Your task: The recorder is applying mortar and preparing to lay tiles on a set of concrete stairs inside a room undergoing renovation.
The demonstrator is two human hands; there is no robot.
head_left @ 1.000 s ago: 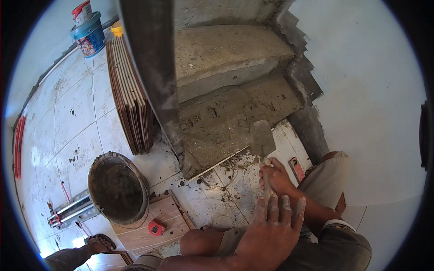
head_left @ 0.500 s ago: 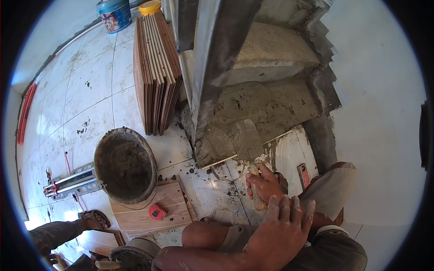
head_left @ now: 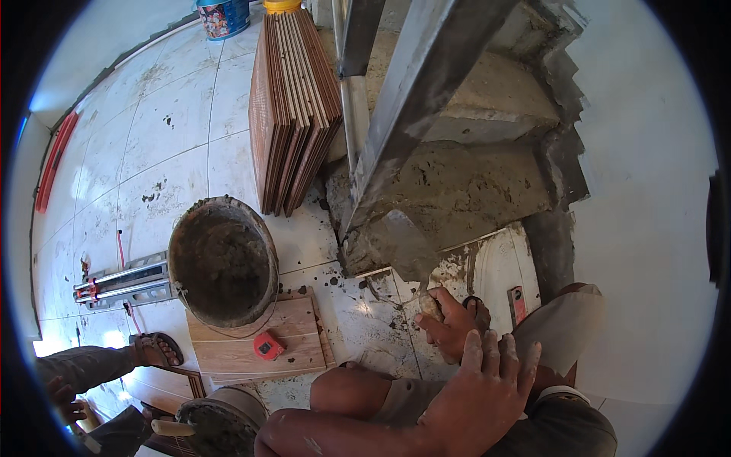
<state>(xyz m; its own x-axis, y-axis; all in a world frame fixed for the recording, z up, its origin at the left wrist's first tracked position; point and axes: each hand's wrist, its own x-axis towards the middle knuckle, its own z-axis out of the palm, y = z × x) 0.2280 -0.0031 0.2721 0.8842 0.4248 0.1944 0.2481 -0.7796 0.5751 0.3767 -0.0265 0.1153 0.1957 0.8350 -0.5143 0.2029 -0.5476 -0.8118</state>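
Observation:
My right hand (head_left: 449, 324) is closed around the handle of a trowel (head_left: 411, 247). The trowel's grey blade lies on or just over wet mortar (head_left: 464, 183) spread on the lowest step, near its front left corner beside a metal post (head_left: 426, 91). Closer to me, my left hand (head_left: 480, 385) is held up with its fingers stretched out and nothing in it. It hangs in front of my right wrist and hides part of that arm. Whether the blade presses into the mortar is hard to tell.
A bucket of mortar (head_left: 223, 263) stands left, beside wood-look tiles (head_left: 259, 335) bearing a red tape measure (head_left: 268, 346). Behind are stacked tiles (head_left: 293, 114). A tile cutter (head_left: 122, 283) lies further left. Another person's foot (head_left: 158, 350) and a second bucket (head_left: 228, 407) are lower left.
The trowel blade has shifted left over the mortar toward the metal post, and its handle has turned in my right hand. My left hand stays raised. The whole view has shifted slightly.

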